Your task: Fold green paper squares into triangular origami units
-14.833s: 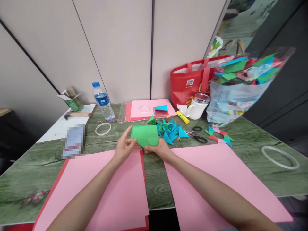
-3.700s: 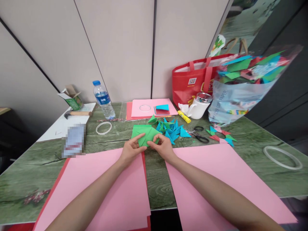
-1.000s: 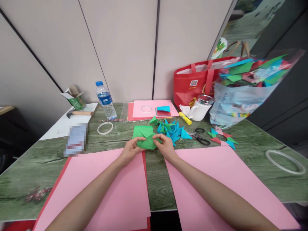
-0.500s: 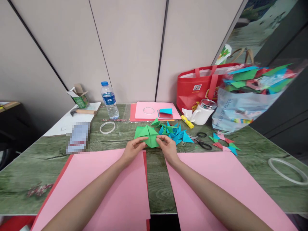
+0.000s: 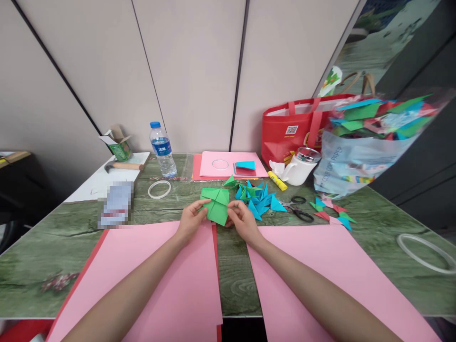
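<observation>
A square green sheet of folding paper with crease lines is held up between my two hands. My left hand pinches its left edge between thumb and fingers. At the right edge, my right hand has its fingertips closed on the paper. Just to the right lies a heap of blue and green folded paper pieces. Behind the sheet, a small green folded piece rests on the table.
Pink paper sheets lie under both forearms. Scissors, a yellow glue stick and a white mug stand or lie to the right. A water bottle and hammer are at the back left.
The green paper was a pointed, partly folded shape and now shows as a tilted, flatter square. Both hands have shifted slightly, staying at its edges.
</observation>
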Motion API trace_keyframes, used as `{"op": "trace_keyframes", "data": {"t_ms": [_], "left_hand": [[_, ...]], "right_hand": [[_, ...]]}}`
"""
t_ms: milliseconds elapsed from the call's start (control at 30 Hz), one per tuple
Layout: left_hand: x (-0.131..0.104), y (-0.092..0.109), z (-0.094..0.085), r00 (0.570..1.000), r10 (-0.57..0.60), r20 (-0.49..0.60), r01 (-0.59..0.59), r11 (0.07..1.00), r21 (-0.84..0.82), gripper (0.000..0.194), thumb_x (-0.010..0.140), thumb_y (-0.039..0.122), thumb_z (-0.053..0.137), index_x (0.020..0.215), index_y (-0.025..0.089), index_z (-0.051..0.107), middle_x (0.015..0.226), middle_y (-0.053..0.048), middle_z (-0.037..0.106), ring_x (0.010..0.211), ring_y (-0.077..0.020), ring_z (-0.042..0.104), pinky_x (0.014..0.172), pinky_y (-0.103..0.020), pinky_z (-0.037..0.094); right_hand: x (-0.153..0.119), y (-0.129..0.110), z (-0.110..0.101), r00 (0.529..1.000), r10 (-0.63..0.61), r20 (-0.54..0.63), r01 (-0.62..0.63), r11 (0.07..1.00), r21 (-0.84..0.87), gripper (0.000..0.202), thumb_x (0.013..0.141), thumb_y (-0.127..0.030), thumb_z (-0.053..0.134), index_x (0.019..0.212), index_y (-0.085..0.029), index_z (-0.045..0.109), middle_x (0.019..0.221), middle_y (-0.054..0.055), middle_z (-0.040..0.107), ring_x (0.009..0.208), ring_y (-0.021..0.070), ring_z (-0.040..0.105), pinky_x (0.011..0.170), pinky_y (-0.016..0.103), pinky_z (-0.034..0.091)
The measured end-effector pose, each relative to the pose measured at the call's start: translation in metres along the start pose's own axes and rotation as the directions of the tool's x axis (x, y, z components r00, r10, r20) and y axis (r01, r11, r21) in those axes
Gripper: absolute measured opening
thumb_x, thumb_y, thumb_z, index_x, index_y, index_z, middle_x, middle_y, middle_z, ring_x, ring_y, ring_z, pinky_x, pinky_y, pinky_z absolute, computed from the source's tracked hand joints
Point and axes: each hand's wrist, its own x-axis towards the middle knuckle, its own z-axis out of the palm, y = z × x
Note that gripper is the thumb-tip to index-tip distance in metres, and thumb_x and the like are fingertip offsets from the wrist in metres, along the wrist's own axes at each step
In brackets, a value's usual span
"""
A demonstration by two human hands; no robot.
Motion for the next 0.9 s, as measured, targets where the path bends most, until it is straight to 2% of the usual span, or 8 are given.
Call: {"op": "trace_keyframes", "data": {"t_ms": [100,233,400,500,600,700,800,900], "left_hand": [[0.0,0.0,-0.0003,1.0,-0.009,-0.012,0.009,1.0,-0.02,0.037,0.067,0.026,0.062,0.102,0.014,0.059,0.089,-0.007,0.062,0.068,-0.013,0.055,0.06,-0.023,0.043],[-0.0011,0.0007,-0.0003,1.0,-0.03,0.005,0.03,1.0,-0.01,0.032,0.068,0.024,0.061,0.098,0.015,0.06,0.081,-0.004,0.062,0.061,-0.0106,0.053,0.055,-0.021,0.041],[-0.0018,0.0031,0.0019,0.999,-0.005,-0.036,0.004,1.0,-0.028,0.021,0.067,0.022,0.058,0.088,0.017,0.059,0.072,0.0,0.059,0.052,-0.007,0.047,0.048,-0.017,0.037],[-0.003,0.0066,0.0031,0.999,0.026,-0.034,-0.026,1.0,0.013,0.03,0.067,0.019,0.056,0.097,0.018,0.059,0.073,0.0,0.059,0.048,-0.0056,0.043,0.044,-0.016,0.032],[-0.0044,0.0082,0.0032,1.0,0.007,0.005,-0.007,0.997,0.079,0.041,0.066,0.016,0.053,0.106,0.017,0.059,0.062,0.002,0.056,0.044,-0.0049,0.036,0.042,-0.017,0.027],[-0.0044,0.0063,0.0024,0.999,-0.041,0.002,0.041,0.995,0.086,0.039,0.066,0.017,0.052,0.103,0.015,0.062,0.046,0.006,0.044,0.04,-0.0045,0.028,0.04,-0.018,0.021],[-0.0027,0.0029,0.0011,0.998,-0.058,-0.026,0.059,0.996,0.067,0.034,0.066,0.018,0.052,0.097,0.014,0.065,0.039,0.008,0.034,0.037,-0.0045,0.023,0.039,-0.019,0.017],[-0.0012,0.0008,0.0004,0.998,-0.055,-0.038,0.056,0.998,0.027,0.032,0.066,0.02,0.056,0.095,0.012,0.065,0.044,0.005,0.044,0.04,-0.0049,0.032,0.041,-0.018,0.024]], "right_hand": [[0.0006,0.0001,-0.0011,1.0,-0.001,-0.002,0.001,0.999,0.032,0.023,0.076,-0.035,0.046,0.096,-0.024,0.041,0.065,-0.004,0.053,0.052,0.0134,0.058,0.047,0.027,0.05],[0.0018,0.0053,-0.0023,0.998,-0.023,0.065,0.025,0.999,-0.031,0.021,0.073,-0.025,0.044,0.094,-0.023,0.049,0.079,0.001,0.057,0.057,0.0128,0.059,0.049,0.027,0.051],[0.001,0.0089,-0.0019,0.997,-0.002,0.082,0.01,0.996,-0.093,0.025,0.068,-0.018,0.049,0.092,-0.021,0.053,0.061,-0.003,0.056,0.053,0.0132,0.058,0.054,0.028,0.051],[0.0,0.0071,-0.0017,0.996,0.003,0.084,0.008,0.992,-0.127,0.024,0.066,-0.017,0.051,0.09,-0.021,0.054,0.061,-0.003,0.058,0.053,0.013,0.057,0.054,0.028,0.049],[-0.0005,0.0056,-0.0018,0.996,-0.016,0.083,0.03,0.986,-0.166,0.022,0.065,-0.017,0.053,0.087,-0.019,0.055,0.061,-0.002,0.058,0.053,0.013,0.057,0.054,0.027,0.048],[-0.001,0.0045,-0.0018,0.996,-0.021,0.091,0.038,0.982,-0.187,0.023,0.062,-0.017,0.058,0.085,-0.018,0.056,0.062,-0.002,0.058,0.054,0.0129,0.056,0.053,0.026,0.047],[-0.0016,0.0032,-0.0014,0.994,-0.01,0.112,0.031,0.982,-0.188,0.026,0.06,-0.02,0.063,0.085,-0.018,0.057,0.062,-0.002,0.058,0.054,0.0125,0.055,0.051,0.024,0.045],[-0.0018,0.0027,-0.0008,0.991,-0.022,0.13,0.047,0.98,-0.196,0.03,0.057,-0.025,0.068,0.084,-0.017,0.057,0.068,-0.001,0.059,0.057,0.0126,0.056,0.051,0.023,0.045]]}}
